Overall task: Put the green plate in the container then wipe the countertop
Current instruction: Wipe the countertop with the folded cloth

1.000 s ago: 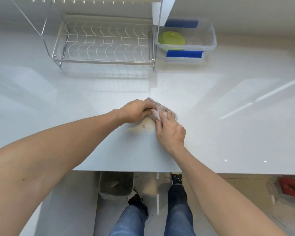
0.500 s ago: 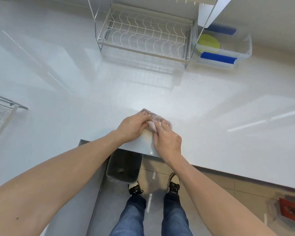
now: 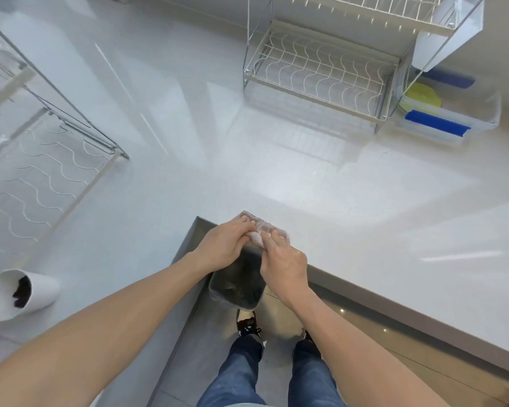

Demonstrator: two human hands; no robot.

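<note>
Plate: green plate (image 3: 420,97) is already lying in the clear container (image 3: 479,120) at the upper right of the frame, half hidden behind the rack's leg, so I'd call that half of the job done.
Container: sits on the countertop (image 3: 350,195) just right of the rack (image 3: 321,69). Besides the plate I can only make out blue bars on its near and far sides, probably lid clips.
Cloth: pale pinkish cloth (image 3: 263,230) bunched up right at the counter's inner corner, bottom centre.
Left hand (image 3: 225,245): fingers curled and pinching the cloth's left side.
Right hand (image 3: 282,264): fingertips pressed onto the cloth's right side, gripping it too.
Why there: looks to me like the person has the cloth at the edge to drop whatever it picked up, since the bin is straight below.
Bin: grey bin (image 3: 237,284) on the floor under the hands, open top, some dark bits at the bottom but too murky to say what.
Cup: white cup (image 3: 21,292) on its side at lower left, something dark inside, can't tell what.
Second rack (image 3: 36,160): at left, nothing on it that I can see.
Main rack: no dishes on its lower shelf.
Stage: wiping part, near the end I'd guess.
</note>
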